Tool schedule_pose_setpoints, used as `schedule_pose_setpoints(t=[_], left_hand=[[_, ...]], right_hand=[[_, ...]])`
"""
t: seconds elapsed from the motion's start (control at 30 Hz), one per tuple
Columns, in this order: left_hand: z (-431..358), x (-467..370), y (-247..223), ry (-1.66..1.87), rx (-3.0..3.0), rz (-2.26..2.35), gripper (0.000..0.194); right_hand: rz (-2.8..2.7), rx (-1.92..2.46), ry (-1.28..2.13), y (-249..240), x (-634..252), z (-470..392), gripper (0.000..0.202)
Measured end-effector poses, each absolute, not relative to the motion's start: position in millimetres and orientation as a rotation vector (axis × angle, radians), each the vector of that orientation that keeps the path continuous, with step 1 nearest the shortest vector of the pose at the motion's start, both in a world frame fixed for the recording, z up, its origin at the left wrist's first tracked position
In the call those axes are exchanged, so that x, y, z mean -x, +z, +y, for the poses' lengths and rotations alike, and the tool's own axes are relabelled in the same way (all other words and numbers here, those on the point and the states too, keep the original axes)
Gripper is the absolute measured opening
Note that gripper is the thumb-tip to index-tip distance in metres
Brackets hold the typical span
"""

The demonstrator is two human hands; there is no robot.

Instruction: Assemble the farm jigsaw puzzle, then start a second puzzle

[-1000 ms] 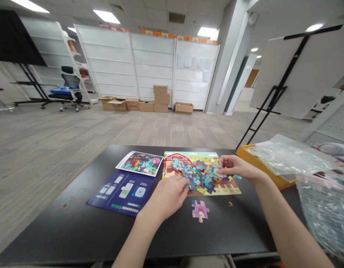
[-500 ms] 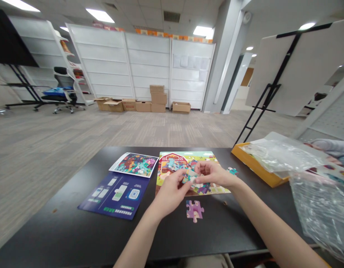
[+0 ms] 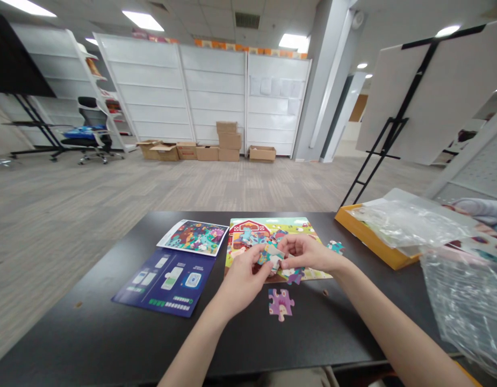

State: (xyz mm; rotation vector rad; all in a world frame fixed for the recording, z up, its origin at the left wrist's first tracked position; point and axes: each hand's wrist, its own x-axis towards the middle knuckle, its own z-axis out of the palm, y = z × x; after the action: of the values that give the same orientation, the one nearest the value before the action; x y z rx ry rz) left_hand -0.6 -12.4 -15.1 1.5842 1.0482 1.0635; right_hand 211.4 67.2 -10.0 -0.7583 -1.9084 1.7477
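The leaflet (image 3: 163,282) lies on the table (image 3: 304,344), left of the frame's centre. Right beside it is the board (image 3: 236,244), with puzzle pieces (image 3: 248,236) on it. One single piece (image 3: 280,304) lies below the board, and a far piece (image 3: 336,247) lies between it and the box (image 3: 373,244) at right. Plastic film (image 3: 413,226) lies over the box, and a plastic bag (image 3: 461,301) is at lower right. Behind the table, cartons (image 3: 208,153) stand on the floor before the shelves (image 3: 216,97), a chair (image 3: 93,121) at upper left, an easel (image 3: 397,113) at upper right
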Motion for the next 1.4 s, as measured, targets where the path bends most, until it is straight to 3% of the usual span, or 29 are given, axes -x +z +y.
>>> schedule_pose_setpoints(t=[0.83, 1.4], left_hand=[[-10.7, -6.6, -20.6, 1.132, -1.629, 1.14, 0.025], [-7.6, -11.5, -21.1, 1.168, -1.546, 1.161, 0.023]], right_hand=[[-1.866, 0.84, 1.727, -14.8, -205.5, 68.0, 0.035], [-1.957, 0.943, 1.334, -17.1, -199.7, 65.5, 0.045]])
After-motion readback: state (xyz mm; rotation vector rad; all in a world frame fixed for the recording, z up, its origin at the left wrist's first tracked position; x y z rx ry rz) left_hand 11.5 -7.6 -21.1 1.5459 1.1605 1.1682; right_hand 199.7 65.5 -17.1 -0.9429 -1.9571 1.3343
